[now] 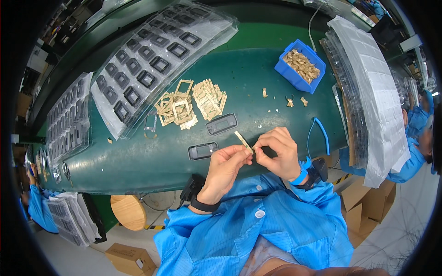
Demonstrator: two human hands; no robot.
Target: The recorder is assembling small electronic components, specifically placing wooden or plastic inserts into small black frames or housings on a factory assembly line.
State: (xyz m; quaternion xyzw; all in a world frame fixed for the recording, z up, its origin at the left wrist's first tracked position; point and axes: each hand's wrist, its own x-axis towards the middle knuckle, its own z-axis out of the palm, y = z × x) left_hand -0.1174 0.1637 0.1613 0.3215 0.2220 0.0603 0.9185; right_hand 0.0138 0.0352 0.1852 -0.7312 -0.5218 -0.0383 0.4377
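Head view: we clamp the tan strip [241,139] in our left hand [225,169] over the bench [161,170], our right hand [282,153] pinching its lower end; we should steady it close to that pinch and pull gently.

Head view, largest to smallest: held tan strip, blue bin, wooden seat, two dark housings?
1. Blue bin
2. Wooden seat
3. Upper dark housing, lower dark housing: near alike, unranked
4. Held tan strip

a factory assembly workshop; long green workbench [251,69]; trays [212,30] of identical dark frames [133,66]; co-workers [410,158] in blue smocks [40,212]
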